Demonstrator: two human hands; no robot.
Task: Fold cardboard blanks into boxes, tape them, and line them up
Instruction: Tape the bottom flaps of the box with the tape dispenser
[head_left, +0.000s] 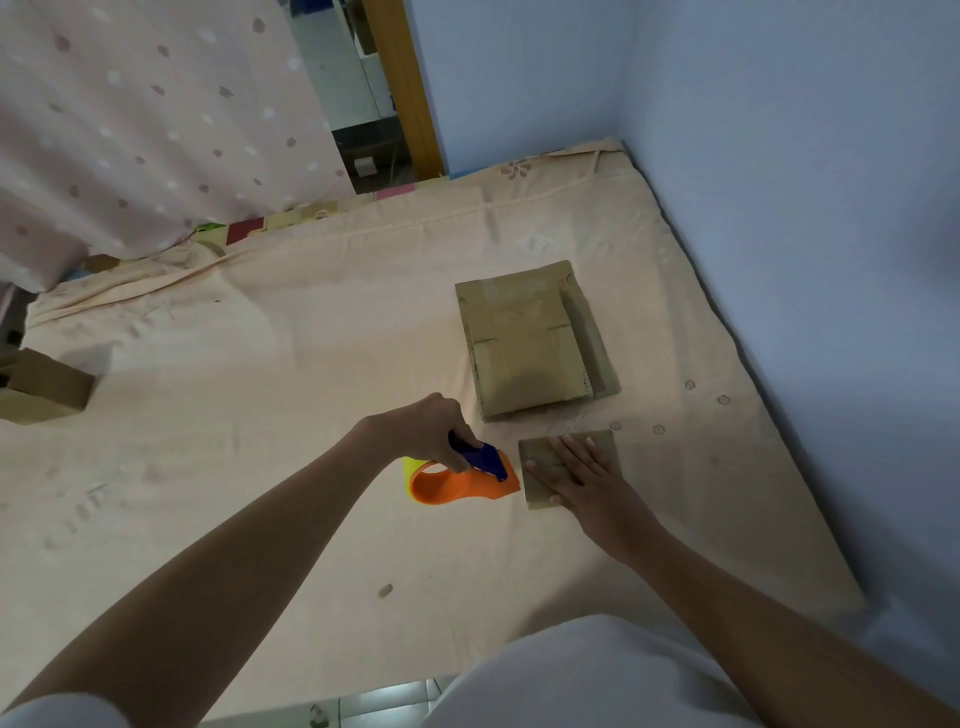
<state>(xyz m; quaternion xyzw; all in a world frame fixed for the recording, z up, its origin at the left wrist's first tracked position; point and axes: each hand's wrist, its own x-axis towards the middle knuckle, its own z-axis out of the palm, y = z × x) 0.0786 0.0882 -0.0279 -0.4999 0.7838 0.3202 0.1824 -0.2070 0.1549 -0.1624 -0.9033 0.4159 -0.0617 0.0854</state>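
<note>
My left hand (423, 428) grips the blue handle of an orange tape dispenser (462, 480), which sits just left of a small folded cardboard box (602, 444) on the mattress. My right hand (576, 475) lies flat on top of that box with fingers spread straight, pressing it down. Behind them lies a stack of flat cardboard blanks (530, 338). A finished cardboard box (44, 387) stands at the far left edge of the view.
The work surface is a mattress with a peach sheet (285, 389). A blue wall (805, 208) runs along the right side and back. A dotted pink curtain (145, 119) hangs at the back left. Floor tiles (384, 699) show below the near edge.
</note>
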